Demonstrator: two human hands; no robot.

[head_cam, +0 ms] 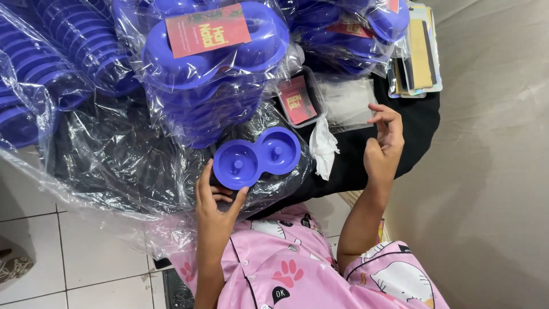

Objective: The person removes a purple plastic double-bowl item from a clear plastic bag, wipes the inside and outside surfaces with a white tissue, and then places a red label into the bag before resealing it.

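2 hands, left hand (214,209) fingers clamped on blue double-cup tray (256,157) edge, right hand (384,146) fingers apart over black cloth (420,123)

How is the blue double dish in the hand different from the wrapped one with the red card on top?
The loose double dish is bare, while the wrapped double dish sits inside clear plastic. The loose one is held alone by the left hand; the wrapped one tops a stack. The loose one shows its two round wells, each with a centre peg; the wrapped one carries a red card. Both are the same blue, two-lobed shape.
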